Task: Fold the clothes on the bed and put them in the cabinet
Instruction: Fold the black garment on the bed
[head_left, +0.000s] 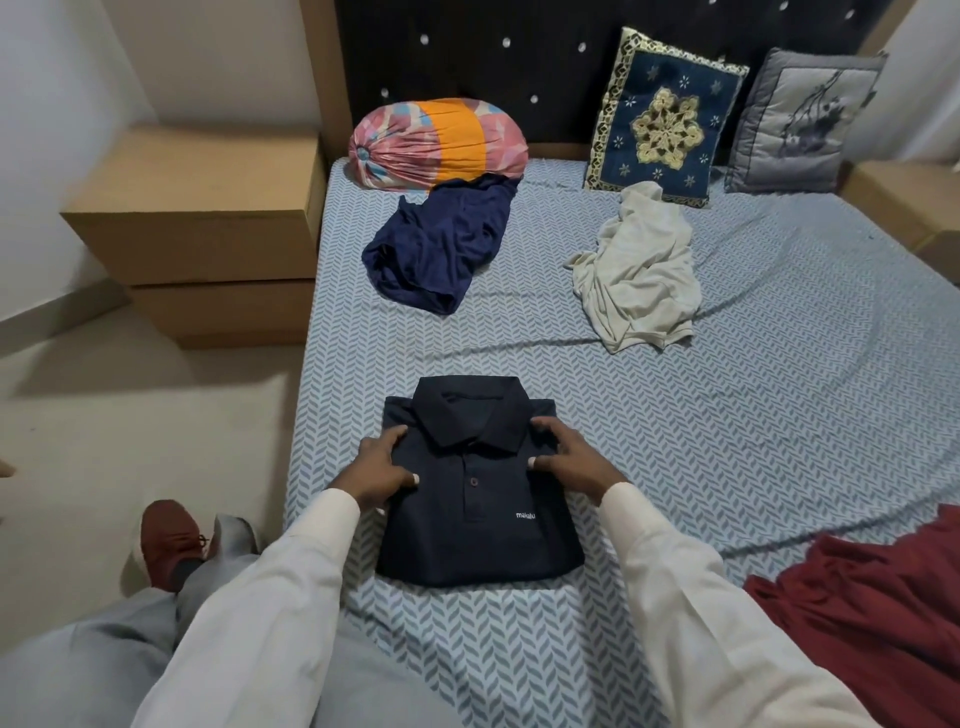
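Gripping the folded polo (478, 525), left hand (382, 470) and right hand (569, 460) curl fingers (553, 427) round its sides; beyond it, blue garment (441, 244) and white garment (639, 270) lie unfolded.

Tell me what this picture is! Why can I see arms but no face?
The camera sits on a person's head and looks down, so you see only their own arms. There is no robot here, just two bare hands. The left hand and right hand hold the sides of a folded dark shirt lying on the bed. Farther away lie a crumpled navy garment and a crumpled white garment, not folded yet. A red cloth is at the near right edge, and cushions lean against the headboard.
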